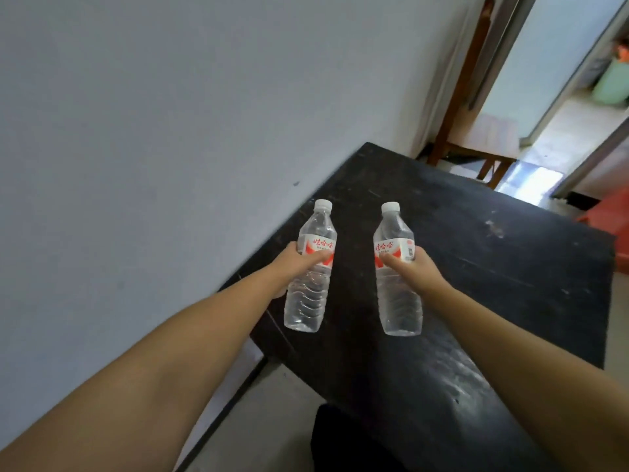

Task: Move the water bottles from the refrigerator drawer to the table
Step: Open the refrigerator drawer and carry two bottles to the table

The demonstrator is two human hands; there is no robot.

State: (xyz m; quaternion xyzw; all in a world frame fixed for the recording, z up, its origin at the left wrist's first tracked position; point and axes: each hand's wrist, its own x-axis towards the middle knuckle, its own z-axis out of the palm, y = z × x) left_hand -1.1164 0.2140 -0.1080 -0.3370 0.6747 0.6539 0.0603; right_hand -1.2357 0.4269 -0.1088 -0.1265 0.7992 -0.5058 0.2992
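- The left hand (293,267) grips a clear plastic water bottle with a white cap and a red-and-white label (310,267); the thumb lies across the front of the label and the other fingers (295,247) curl round its far side.
- The right hand (413,267) grips a second clear plastic water bottle with the same white cap and red-and-white label (396,270); its thumb crosses the lower edge of the label and its fingers (417,254) wrap round the right side.
- Both bottles stand roughly upright, caps above the fingers and ribbed lower halves hanging below them.
- The two bottles are side by side but apart, with a strip of dark surface showing between the two sets of fingers.
- Both bottles are held over the black, scuffed counter (476,267); whether their bases touch it I cannot tell.
- Left of the left fingers rises a plain pale grey wall (170,131), against which the counter sits.
- Beyond the fingers, past the far edge of the counter, stands a brown wooden chair (476,131) beside an open doorway (561,80).
- Far to the right of the right fingers a red-orange object (609,212) is partly in view, too blurred to identify.
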